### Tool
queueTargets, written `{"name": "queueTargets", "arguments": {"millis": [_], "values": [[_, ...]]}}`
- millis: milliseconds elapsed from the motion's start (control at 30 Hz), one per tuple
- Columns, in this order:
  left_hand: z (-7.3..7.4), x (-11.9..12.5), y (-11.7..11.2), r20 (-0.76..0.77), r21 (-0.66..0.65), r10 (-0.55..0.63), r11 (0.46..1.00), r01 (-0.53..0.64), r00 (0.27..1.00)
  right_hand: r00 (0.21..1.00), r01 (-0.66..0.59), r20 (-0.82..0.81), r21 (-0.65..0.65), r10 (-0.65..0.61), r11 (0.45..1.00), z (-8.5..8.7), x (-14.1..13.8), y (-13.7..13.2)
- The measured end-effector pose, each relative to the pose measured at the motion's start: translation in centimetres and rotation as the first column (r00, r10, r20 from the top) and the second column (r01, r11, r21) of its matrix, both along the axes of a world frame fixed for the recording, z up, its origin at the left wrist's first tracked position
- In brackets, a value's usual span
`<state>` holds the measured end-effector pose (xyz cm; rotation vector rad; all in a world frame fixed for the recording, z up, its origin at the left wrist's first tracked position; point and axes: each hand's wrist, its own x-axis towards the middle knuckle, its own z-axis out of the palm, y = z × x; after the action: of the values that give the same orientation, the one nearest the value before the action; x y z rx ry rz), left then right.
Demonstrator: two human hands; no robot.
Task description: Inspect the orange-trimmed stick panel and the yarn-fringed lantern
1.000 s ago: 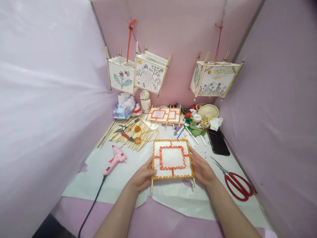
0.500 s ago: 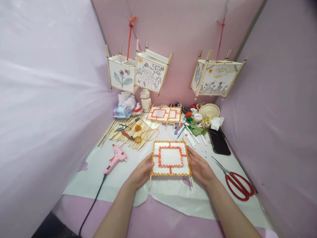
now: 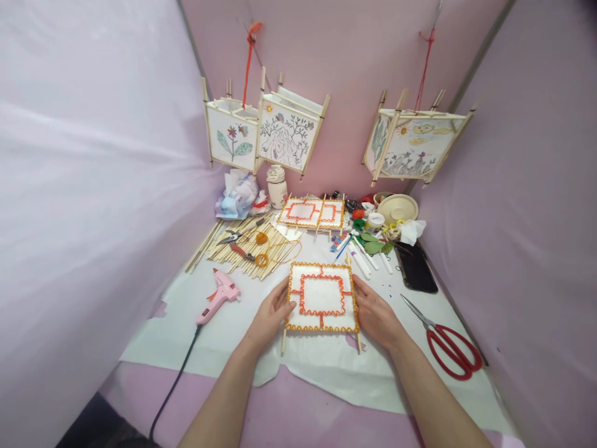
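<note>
While the left hand (image 3: 269, 317) grips the left edge of a yarn-trimmed, stick-framed panel (image 3: 321, 295), its thumb on the front face, the right hand (image 3: 375, 316) clasps the opposite edge, its fingers partly hidden behind. The panel is thus held between the two hands, over the white table covering (image 3: 172, 348); wavy golden yarn borders it, and an orange-red yarn rectangle sits inside that border. To the panel's left lies a pink glue gun (image 3: 219, 300); beyond that, farther from the panel, pruning shears (image 3: 241, 250) rest on thin wooden sticks (image 3: 280, 249). Behind the panel is a similarly trimmed framed piece (image 3: 302, 212). On the panel's right are red-handled scissors (image 3: 436, 336), with a black smartphone (image 3: 416, 267) farther back. Picture-covered lanterns (image 3: 285, 137) hang beyond the panel, higher up.
</note>
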<state>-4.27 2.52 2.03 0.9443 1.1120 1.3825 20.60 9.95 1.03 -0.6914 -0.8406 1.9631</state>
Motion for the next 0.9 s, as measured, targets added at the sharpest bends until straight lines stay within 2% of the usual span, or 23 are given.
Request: {"name": "queueTargets", "arguments": {"millis": [100, 167, 267, 433, 533, 633, 700, 767, 800, 833, 867, 900], "values": [[0.2, 0.0, 0.2, -0.154, 0.080, 0.108, 0.992, -0.097, 0.982, 1.000, -0.018, 0.011, 0.023, 0.017, 1.000, 0.0, 0.0, 0.0], [0.1, -0.2, 0.3, -0.270, 0.149, 0.181, 0.978, -0.145, 0.946, 0.999, -0.028, 0.016, 0.032, 0.027, 0.999, 0.0, 0.0, -0.1], [-0.5, -0.4, 0.4, -0.415, 0.221, 0.270, 0.956, -0.192, 0.869, 0.999, -0.036, 0.024, 0.046, 0.035, 0.998, 0.0, 0.0, -0.1], [-1.5, -0.7, 0.1, -0.639, 0.266, 0.324, 0.944, -0.195, 0.698, 0.997, -0.001, 0.073, 0.074, -0.005, 0.997, -0.9, 0.0, 0.2], [-1.6, -0.8, 0.2, -0.680, 0.282, 0.372, 0.928, -0.243, 0.632, 0.957, 0.134, 0.235, 0.151, -0.168, 0.979, -1.8, 0.2, 0.4], [-1.1, -0.7, 0.5, -0.621, 0.290, 0.441, 0.897, -0.333, 0.648, 0.830, 0.277, 0.396, 0.321, -0.394, 0.906, -2.2, 0.3, 0.6], [0.0, -0.2, 0.3, -0.579, 0.244, 0.454, 0.889, -0.387, 0.678, 0.758, 0.303, 0.461, 0.378, -0.461, 0.875, -2.0, 0.3, 0.7], [2.1, 0.8, -0.7, -0.573, 0.165, 0.357, 0.932, -0.323, 0.738, 0.718, 0.289, 0.515, 0.391, -0.468, 0.874, -1.8, 0.3, 0.8], [3.4, 1.4, -1.6, -0.573, 0.130, 0.227, 0.974, -0.187, 0.788, 0.708, 0.272, 0.534, 0.398, -0.462, 0.876, -1.8, 0.3, 0.7], [4.7, 2.1, -2.8, -0.574, 0.102, 0.031, 0.994, 0.034, 0.818, 0.701, 0.249, 0.548, 0.410, -0.456, 0.877, -1.8, 0.3, 0.7], [6.1, 2.9, -4.2, -0.582, 0.090, -0.162, 0.961, 0.261, 0.797, 0.696, 0.222, 0.561, 0.426, -0.448, 0.877, -1.9, 0.3, 0.6], [7.4, 3.7, -5.9, -0.583, 0.093, -0.227, 0.935, 0.341, 0.780, 0.689, 0.189, 0.575, 0.446, -0.441, 0.875, -2.0, 0.3, 0.6]]}}
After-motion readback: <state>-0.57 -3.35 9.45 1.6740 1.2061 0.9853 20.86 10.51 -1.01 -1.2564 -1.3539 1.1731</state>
